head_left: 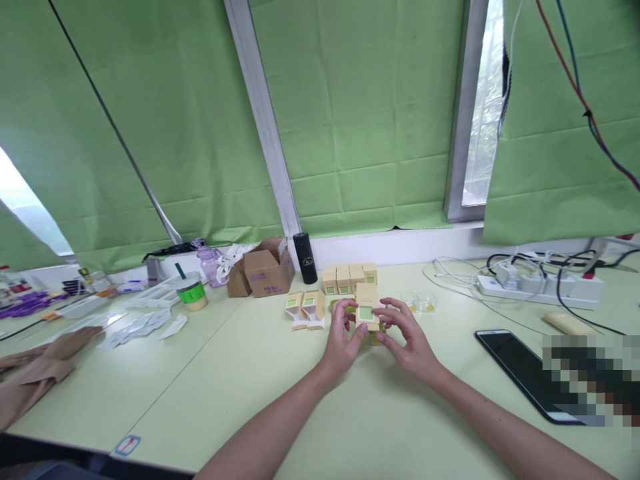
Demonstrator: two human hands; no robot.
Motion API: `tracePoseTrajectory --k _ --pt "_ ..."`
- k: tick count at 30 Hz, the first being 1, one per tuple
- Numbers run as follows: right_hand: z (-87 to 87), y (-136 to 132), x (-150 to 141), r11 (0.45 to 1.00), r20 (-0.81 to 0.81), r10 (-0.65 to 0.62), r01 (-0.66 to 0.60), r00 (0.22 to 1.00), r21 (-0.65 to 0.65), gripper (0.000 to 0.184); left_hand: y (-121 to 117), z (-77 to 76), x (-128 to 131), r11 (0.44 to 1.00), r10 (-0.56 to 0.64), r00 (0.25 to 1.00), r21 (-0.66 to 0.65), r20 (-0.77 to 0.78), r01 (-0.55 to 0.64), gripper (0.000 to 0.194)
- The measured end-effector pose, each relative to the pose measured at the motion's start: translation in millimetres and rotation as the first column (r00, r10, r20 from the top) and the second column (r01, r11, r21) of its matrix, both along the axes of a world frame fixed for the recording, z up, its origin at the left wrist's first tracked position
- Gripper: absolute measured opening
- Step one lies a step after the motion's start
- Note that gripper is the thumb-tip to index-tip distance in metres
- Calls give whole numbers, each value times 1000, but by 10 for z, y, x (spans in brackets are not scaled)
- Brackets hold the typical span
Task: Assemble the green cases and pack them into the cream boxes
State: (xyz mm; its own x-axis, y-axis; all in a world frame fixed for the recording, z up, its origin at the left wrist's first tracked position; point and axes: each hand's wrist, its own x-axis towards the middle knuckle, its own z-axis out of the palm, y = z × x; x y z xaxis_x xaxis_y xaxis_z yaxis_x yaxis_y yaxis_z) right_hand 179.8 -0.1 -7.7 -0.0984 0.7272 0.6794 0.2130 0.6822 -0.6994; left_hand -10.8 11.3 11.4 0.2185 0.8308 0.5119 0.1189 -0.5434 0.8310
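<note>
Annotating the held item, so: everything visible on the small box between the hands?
Small box: tan, apparently cardboard, with a white-framed green panel on its camera-facing side. Any lettering is unreadable. It sits between the left hand, whose fingers touch one side, and the right hand, at the other side. Its back is hidden; whether its underside touches anything is unclear.

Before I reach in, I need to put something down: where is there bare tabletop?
Bare tabletop shows between the brown fabric and left forearm, bar a sticker, and between that forearm and the right forearm. It's crowded around the left hand and right hand, with small cartons behind; a power strip crowds the back right.
</note>
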Motion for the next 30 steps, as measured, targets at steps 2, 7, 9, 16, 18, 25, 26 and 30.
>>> tracePoseTrajectory --k 2,7,9,16,18,25,26,30 --pt "-6 6 -5 1000 -6 0 0 1000 -6 29 -5 3 3 1000 8 1000 2 -10 -8 42" --pt "1 9 -17 1000 -19 -14 14 1000 -11 27 -13 6 21 1000 27 999 5 -23 -27 41" --pt "12 5 -22 1000 -21 -25 25 999 -11 26 -13 5 29 999 40 999 6 -21 -40 41" --pt "32 -5 -31 999 -27 -46 45 999 -8 24 -17 7 9 998 31 998 53 -48 -29 43" --pt "25 1 -29 999 -27 -43 43 999 -5 24 -22 11 5 998 27 998 58 -52 -24 44" --pt "9 28 -24 999 -34 -49 49 998 -12 24 -25 6 39 999 44 999 2 -22 -44 42" --pt "11 29 -25 999 -38 -49 48 998 -13 24 -23 5 43 999 48 999 -7 -18 -48 42" --pt "22 26 -31 999 -50 -42 41 998 -23 23 -14 -2 56 998 59 998 -26 -12 -59 40"
